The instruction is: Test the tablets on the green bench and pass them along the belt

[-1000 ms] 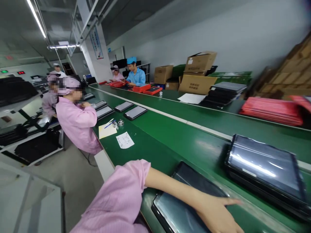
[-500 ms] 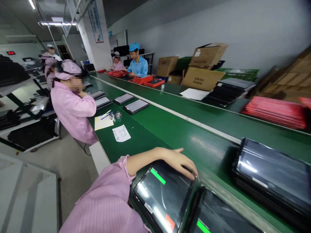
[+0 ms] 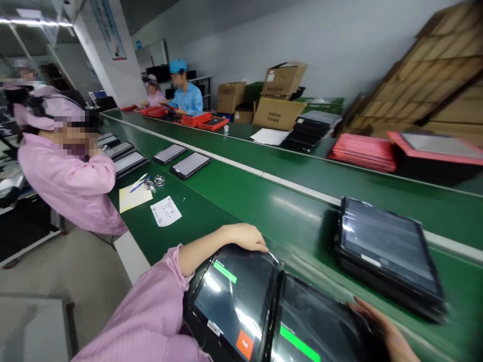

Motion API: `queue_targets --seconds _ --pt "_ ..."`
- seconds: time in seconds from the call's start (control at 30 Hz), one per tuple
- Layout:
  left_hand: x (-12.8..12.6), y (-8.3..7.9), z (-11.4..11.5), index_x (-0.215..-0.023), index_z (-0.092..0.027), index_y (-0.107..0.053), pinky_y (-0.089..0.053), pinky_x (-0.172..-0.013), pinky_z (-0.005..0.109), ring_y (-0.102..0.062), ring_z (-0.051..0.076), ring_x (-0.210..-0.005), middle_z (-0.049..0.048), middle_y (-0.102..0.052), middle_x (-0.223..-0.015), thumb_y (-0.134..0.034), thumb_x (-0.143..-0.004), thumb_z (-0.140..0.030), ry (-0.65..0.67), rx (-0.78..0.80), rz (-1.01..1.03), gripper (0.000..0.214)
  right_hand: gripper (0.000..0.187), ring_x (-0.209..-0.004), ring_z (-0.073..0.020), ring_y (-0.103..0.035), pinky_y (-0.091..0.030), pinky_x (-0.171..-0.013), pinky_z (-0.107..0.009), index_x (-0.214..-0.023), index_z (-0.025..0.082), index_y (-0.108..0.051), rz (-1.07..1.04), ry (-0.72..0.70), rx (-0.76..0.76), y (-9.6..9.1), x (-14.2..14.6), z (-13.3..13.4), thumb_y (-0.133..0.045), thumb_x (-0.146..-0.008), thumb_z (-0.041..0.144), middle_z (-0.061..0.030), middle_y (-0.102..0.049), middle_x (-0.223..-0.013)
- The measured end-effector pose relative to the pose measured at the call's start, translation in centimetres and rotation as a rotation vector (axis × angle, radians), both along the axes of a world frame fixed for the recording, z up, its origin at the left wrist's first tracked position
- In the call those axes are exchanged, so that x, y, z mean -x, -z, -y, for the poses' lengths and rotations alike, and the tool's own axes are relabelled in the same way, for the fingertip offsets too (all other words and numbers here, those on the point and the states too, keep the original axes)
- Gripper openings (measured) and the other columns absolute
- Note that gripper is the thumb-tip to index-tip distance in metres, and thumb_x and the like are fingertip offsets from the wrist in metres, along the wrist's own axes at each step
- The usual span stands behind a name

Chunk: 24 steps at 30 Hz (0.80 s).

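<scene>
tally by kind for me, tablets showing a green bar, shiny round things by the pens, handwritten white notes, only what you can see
Green-barred tablets: 2
Shiny round items: 2
Handwritten white note: 1
Total: 5

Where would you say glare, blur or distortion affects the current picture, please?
In the head view, glare streaks the tablet with the orange patch, a pale sheen marks the green bench, the right hand looks blurred, and the stacked cartons at upper right slant, perhaps from wide-angle distortion.
</scene>
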<state>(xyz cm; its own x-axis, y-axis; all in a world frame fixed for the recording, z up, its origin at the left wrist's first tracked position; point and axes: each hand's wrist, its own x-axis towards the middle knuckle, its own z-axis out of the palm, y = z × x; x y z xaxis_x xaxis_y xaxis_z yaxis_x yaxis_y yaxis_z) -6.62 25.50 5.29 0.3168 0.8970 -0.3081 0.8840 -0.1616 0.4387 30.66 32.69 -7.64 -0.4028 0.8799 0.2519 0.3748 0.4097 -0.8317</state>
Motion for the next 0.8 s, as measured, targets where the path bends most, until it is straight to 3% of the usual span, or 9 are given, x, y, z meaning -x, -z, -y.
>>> queue_targets --seconds 0.13,0.23,0.37,0.43,0.53,0.6,0.67,0.73,0.8 --pt "0.0 0.1 -0.1 -0.102 -0.022 -0.080 -0.046 -0.075 0.026 -0.070 0.022 -0.099 0.0061 -0.077 -0.110 -0.054 -0.098 -0.038 -0.050 -0.056 -0.023 0.031 0.051 -0.114 -0.0413 -0.066 -0.050 -0.100 -0.061 -0.109 0.036 -0.078 0.066 -0.016 -0.035 -3.6 1.3 2.5 -0.038 -0.093 0.062 -0.0132 -0.073 -0.118" --pt "0.5 0.2 0.0 -0.106 -0.022 -0.079 -0.046 -0.076 0.027 -0.070 0.024 -0.100 0.0069 -0.077 -0.109 -0.063 -0.091 -0.041 -0.002 -0.059 -0.018 0.028 0.056 -0.108 -0.0353 -0.068 -0.055 -0.094 -0.057 -0.104 0.029 -0.081 0.173 -0.050 -0.169 -4.5 1.5 3.2 -0.038 -0.095 0.063 -0.0119 -0.072 -0.117" --pt "1.1 0.0 0.3 -0.127 -0.024 -0.069 -0.047 -0.084 0.027 -0.067 0.028 -0.111 0.0066 -0.072 -0.125 -0.090 -0.058 -0.050 0.150 -0.017 0.002 0.076 0.061 -0.122 -0.0339 -0.057 -0.047 -0.103 -0.058 -0.088 0.026 -0.082 0.193 -0.064 -0.282 -4.2 1.1 3.8 -0.032 -0.100 0.059 -0.0109 -0.062 -0.133" --pt "1.1 0.0 0.4 -0.121 -0.024 -0.072 -0.047 -0.084 0.027 -0.068 0.026 -0.109 0.0053 -0.073 -0.122 -0.080 -0.072 -0.055 0.109 -0.010 0.026 0.059 0.063 -0.127 -0.0341 -0.051 -0.043 -0.105 -0.060 -0.098 0.026 -0.081 0.183 -0.012 -0.280 -4.0 1.2 4.0 -0.028 -0.100 0.060 -0.0114 -0.056 -0.139" --pt "0.8 0.1 0.4 -0.102 -0.024 -0.079 -0.046 -0.081 0.027 -0.071 0.022 -0.099 0.0029 -0.078 -0.108 -0.052 -0.095 -0.044 -0.036 -0.015 0.033 0.034 0.062 -0.129 -0.0337 -0.046 -0.040 -0.108 -0.061 -0.105 0.027 -0.080 0.213 0.042 -0.241 -4.2 1.4 4.4 -0.029 -0.100 0.061 -0.0113 -0.052 -0.141" --pt "0.8 0.1 0.3 -0.105 -0.024 -0.078 -0.046 -0.083 0.027 -0.071 0.023 -0.102 0.0029 -0.077 -0.111 -0.059 -0.091 -0.040 -0.043 -0.011 0.022 0.029 0.064 -0.130 -0.0330 -0.045 -0.037 -0.111 -0.059 -0.088 0.025 -0.081 0.213 0.021 -0.230 -4.5 1.4 4.7 -0.029 -0.101 0.059 -0.0099 -0.053 -0.142" --pt "1.0 0.1 0.3 -0.118 -0.025 -0.074 -0.047 -0.085 0.027 -0.069 0.025 -0.108 0.0033 -0.074 -0.120 -0.075 -0.077 -0.041 0.021 0.018 0.037 0.045 0.066 -0.128 -0.0309 -0.048 -0.038 -0.111 -0.054 -0.077 0.023 -0.079 0.162 0.024 -0.242 -4.8 1.4 4.9 -0.027 -0.102 0.055 -0.0096 -0.055 -0.138" --pt "1.3 0.1 0.2 -0.123 -0.024 -0.071 -0.047 -0.086 0.027 -0.068 0.026 -0.110 0.0036 -0.073 -0.124 -0.080 -0.070 -0.045 0.050 0.050 0.067 0.058 0.066 -0.123 -0.0282 -0.053 -0.043 -0.107 -0.048 -0.083 0.022 -0.079 0.093 0.089 -0.260 -4.7 1.4 5.0 -0.024 -0.103 0.052 -0.0106 -0.059 -0.131" --pt "1.4 0.0 0.2 -0.117 -0.023 -0.074 -0.047 -0.086 0.027 -0.069 0.025 -0.107 0.0033 -0.075 -0.119 -0.070 -0.081 -0.048 0.015 0.058 0.089 0.044 0.063 -0.117 -0.0263 -0.057 -0.047 -0.102 -0.045 -0.092 0.021 -0.078 0.030 0.182 -0.258 -4.3 1.5 4.9 -0.024 -0.104 0.050 -0.0113 -0.061 -0.123"
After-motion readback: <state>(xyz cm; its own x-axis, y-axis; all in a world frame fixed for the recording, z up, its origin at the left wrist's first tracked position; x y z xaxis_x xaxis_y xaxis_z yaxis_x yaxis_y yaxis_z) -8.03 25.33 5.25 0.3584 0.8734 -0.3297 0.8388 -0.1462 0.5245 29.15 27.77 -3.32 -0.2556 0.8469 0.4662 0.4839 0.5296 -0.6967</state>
